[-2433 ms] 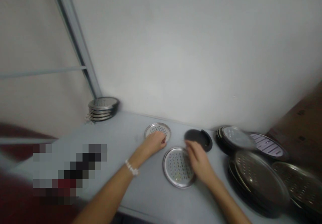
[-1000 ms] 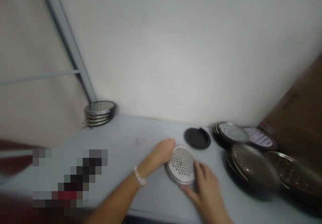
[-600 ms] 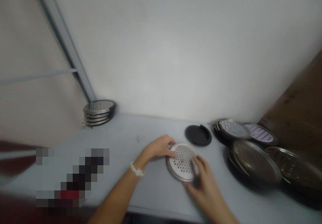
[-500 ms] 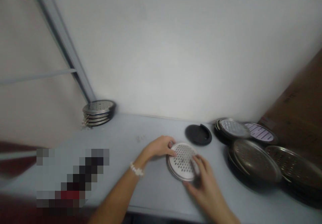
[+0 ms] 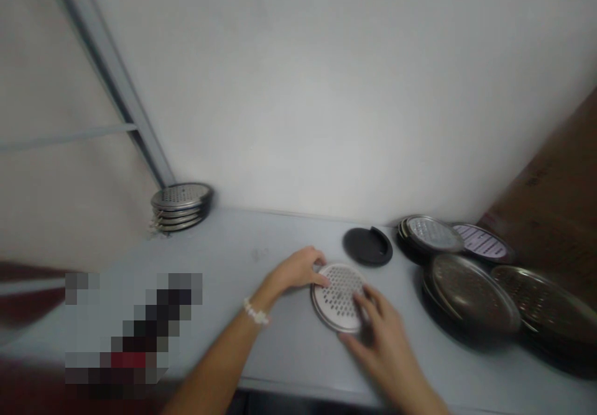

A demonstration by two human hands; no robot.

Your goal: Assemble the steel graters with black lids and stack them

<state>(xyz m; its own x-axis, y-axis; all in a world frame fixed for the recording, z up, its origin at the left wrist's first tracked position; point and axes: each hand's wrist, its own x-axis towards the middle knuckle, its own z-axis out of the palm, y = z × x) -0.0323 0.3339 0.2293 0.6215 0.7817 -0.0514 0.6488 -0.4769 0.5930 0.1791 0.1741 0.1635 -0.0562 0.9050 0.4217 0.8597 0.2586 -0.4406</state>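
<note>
A round perforated steel disc lies on the pale grey table, and a second disc seems to sit under it, judging by the doubled rim. My left hand grips its left rim with the fingertips on the holes. My right hand holds the lower right rim, with the fingers spread over the edge. The hands are on opposite sides of the disc. A black round lid with a notch lies just beyond it, touching neither hand.
Several dark-backed metal discs lie in piles at the table's right end, against a brown cardboard box. A short stack of discs stands at the far left corner, by a metal rail. A pixelated patch covers the near left.
Two separate discs, one under each hand, have become one stacked disc held between both hands. The view has tilted slightly, and the hands have barely moved in the last half second.
</note>
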